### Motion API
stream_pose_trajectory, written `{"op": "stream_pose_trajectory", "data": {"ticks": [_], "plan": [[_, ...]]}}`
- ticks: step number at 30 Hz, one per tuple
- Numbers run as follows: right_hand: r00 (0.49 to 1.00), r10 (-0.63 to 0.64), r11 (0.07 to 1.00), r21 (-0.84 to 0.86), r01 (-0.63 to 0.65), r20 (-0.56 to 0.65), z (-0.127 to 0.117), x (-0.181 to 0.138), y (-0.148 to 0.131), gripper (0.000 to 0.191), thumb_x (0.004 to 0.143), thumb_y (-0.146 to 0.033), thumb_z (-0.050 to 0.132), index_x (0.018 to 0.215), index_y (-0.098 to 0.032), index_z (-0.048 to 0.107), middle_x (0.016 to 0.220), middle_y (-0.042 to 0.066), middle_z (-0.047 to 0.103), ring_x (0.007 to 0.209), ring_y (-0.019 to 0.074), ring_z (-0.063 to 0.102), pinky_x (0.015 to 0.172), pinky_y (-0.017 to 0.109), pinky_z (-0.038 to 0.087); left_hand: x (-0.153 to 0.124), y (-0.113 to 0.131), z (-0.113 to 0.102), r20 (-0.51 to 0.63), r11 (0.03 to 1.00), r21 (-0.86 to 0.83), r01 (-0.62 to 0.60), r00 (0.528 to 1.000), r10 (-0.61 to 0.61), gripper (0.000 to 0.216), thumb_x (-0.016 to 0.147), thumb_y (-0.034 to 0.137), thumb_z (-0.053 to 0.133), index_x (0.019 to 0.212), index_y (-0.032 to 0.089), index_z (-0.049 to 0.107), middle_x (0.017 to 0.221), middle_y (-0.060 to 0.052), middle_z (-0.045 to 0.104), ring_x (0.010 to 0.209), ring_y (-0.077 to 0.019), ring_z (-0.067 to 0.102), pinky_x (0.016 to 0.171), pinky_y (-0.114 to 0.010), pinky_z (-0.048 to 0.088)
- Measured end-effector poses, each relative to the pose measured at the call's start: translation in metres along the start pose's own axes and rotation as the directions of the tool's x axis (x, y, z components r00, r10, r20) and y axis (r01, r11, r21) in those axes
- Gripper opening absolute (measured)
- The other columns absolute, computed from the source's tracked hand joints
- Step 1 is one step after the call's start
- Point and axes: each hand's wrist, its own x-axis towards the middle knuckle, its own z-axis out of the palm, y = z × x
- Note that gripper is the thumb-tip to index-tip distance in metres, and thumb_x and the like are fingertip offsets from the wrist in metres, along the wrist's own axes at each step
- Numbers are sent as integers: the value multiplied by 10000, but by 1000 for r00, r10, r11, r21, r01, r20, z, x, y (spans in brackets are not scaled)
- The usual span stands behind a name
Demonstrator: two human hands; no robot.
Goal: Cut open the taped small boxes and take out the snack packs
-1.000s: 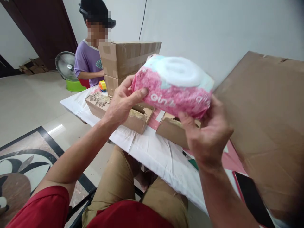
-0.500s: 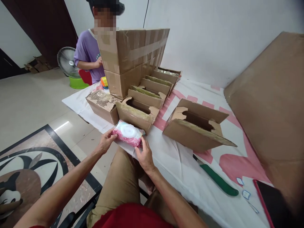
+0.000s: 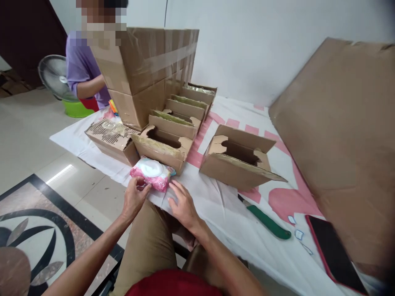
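Observation:
A pink and white pack of wet wipes (image 3: 151, 169) with a pale oval lid lies at the table's near edge, close against the front of an open cardboard box (image 3: 160, 152). My left hand (image 3: 135, 200) has its fingers curled and its thumb and fingertips at the pack's lower front edge. At the pack's right end is my right hand (image 3: 184, 205), fingers apart, the index fingertip close to the wrapper; whether it touches is unclear.
A taped carton stack (image 3: 145, 61) rises behind a row of open boxes. Another open box (image 3: 237, 160), a green-handled knife (image 3: 268, 222) and a phone (image 3: 335, 253) lie to the right. A closed carton (image 3: 112, 139) sits left. A person in purple (image 3: 82, 70) is behind the stack.
My right hand has loosened from the pack's right end. My left hand has shifted from its left end to the front edge. The whole view has swung right.

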Motion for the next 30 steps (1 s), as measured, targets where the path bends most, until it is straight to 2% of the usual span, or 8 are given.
{"op": "stream_pose_trajectory", "data": {"ticks": [2, 5, 9, 12, 16, 24, 26, 30], "plan": [[998, -45, 997, -63, 42, -46, -50, 0, 2, 596, 930, -180, 599, 1449, -465, 532, 1420, -15, 688, 1244, 291, 701, 1053, 520, 603, -4, 1, -3, 41, 999, 13, -34, 999, 33, 350, 840, 498, 685, 1013, 196, 655, 1000, -80, 700, 834, -234, 697, 814, -427, 606], [951, -207, 899, -428, 92, -231, -137, 9, 22, 554, 938, -225, 654, 1469, -349, 552, 1387, 72, 708, 1305, 355, 650, 1076, 595, 521, -18, 7, -10, 73, 992, 43, -115, 991, 112, 287, 862, 430, 651, 1046, 211, 674, 1063, -96, 714, 892, -254, 701, 823, -438, 613], [968, -112, 793, -608, -49, -225, -213, 37, 75, 536, 904, -378, 676, 1407, -204, 614, 1327, 179, 719, 1318, 431, 601, 1027, 649, 454, -44, 30, -4, 72, 972, 44, -231, 971, 227, 169, 888, 335, 602, 996, 238, 688, 1022, -83, 719, 967, -257, 694, 865, -426, 606], [982, -124, 787, -617, 10, -141, -226, 55, 106, 252, 948, -413, 587, 1046, -246, 747, 963, 124, 784, 992, 366, 703, 896, 579, 472, -57, 50, 9, 119, 953, 6, -302, 947, 300, 144, 898, 287, 584, 984, 246, 691, 1019, -80, 715, 973, -249, 707, 871, -416, 601], [968, -227, 799, -589, 126, -102, -225, 43, 91, 303, 1001, -439, 532, 786, -307, 701, 745, 58, 731, 756, 293, 650, 845, 514, 446, -64, 65, 21, 153, 928, -65, -367, 915, 373, 186, 900, 287, 623, 1070, 241, 682, 1132, -106, 710, 1085, -267, 710, 939, -433, 595], [967, -208, 838, -483, 252, 144, -211, -42, -31, 115, 984, -178, 589, 964, -249, 678, 864, 25, 765, 821, 236, 678, 848, 428, 491, -96, 77, 36, 362, 923, -246, -296, 855, 371, 1057, 762, 566, 839, 1622, 238, 318, 1647, -211, 431, 1524, -412, 435, 1229, -592, 402], [974, -199, 878, -422, 227, 110, -214, -54, -35, 135, 995, -226, 614, 1110, -256, 679, 993, 44, 785, 929, 255, 716, 879, 440, 521, -101, 80, 40, 379, 933, -281, -225, 867, 323, 1052, 782, 577, 821, 1631, 232, 304, 1626, -211, 462, 1511, -409, 459, 1225, -586, 410], [998, -44, 920, -391, 20, -53, -233, -82, -11, 605, 957, -449, 698, 1516, -314, 509, 1469, 111, 641, 1319, 347, 629, 1062, 538, 522, -103, 83, 48, 329, 931, -340, -132, 911, 249, 918, 830, 561, 782, 1587, 246, 372, 1558, -203, 535, 1444, -397, 534, 1174, -595, 457]]}}
